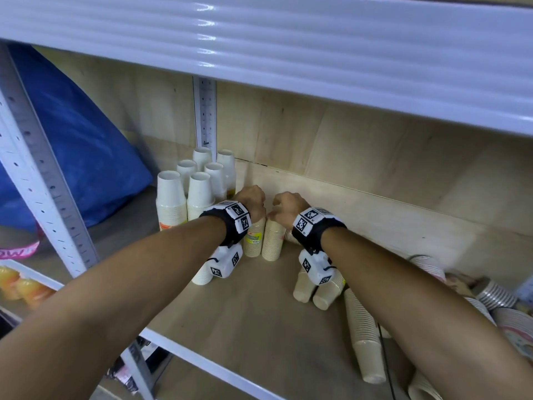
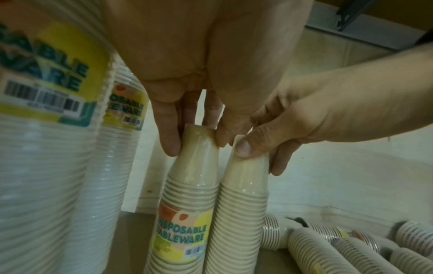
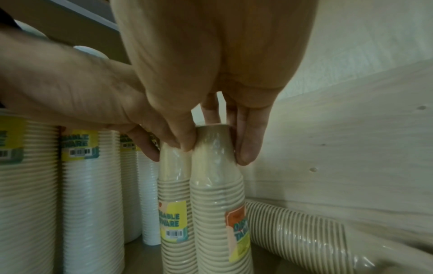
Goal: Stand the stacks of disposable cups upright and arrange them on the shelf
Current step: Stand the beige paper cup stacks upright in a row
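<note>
Two beige cup stacks stand upright side by side on the wooden shelf. My left hand grips the top of the left stack; in the left wrist view its fingers pinch that labelled stack. My right hand grips the top of the right stack, and its fingers curl round that stack in the right wrist view. White upright stacks fill the rear left corner. More beige stacks lie on their sides at the right.
An upper shelf hangs low overhead. A metal post and a blue bag are at the left. Striped cup stacks lie at the far right. One beige stack lies along the back wall.
</note>
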Tool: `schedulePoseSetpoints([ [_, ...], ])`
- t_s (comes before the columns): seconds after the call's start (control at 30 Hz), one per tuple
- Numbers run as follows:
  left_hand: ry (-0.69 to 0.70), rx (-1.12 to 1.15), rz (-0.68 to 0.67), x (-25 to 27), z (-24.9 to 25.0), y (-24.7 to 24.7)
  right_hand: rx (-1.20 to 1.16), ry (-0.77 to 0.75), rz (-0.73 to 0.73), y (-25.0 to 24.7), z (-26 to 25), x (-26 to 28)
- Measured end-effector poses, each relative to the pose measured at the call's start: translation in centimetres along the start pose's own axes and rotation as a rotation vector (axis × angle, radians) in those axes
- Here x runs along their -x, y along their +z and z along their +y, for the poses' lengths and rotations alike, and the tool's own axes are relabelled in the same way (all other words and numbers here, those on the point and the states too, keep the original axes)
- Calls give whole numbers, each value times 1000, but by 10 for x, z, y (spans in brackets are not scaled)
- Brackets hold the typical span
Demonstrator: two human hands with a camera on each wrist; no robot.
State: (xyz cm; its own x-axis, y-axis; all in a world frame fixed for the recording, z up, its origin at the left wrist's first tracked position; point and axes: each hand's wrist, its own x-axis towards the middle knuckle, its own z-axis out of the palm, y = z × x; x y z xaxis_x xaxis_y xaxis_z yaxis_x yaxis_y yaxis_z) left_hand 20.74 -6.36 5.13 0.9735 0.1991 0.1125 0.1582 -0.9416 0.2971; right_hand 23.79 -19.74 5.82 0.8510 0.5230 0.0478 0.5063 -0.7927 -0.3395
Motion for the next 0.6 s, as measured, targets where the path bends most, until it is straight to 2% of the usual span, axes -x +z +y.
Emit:
schedulePoseSetpoints([
  [0.17, -22, 8, 0, 1, 0, 0, -20, 40, 19, -1, -4, 2],
  [0.37, -14, -18, 7, 0, 0, -1, -18, -46, -37, -5, 1, 7],
  [0.6, -46, -59, 17, -9, -3, 6, -33, 26, -4, -6, -2, 8],
])
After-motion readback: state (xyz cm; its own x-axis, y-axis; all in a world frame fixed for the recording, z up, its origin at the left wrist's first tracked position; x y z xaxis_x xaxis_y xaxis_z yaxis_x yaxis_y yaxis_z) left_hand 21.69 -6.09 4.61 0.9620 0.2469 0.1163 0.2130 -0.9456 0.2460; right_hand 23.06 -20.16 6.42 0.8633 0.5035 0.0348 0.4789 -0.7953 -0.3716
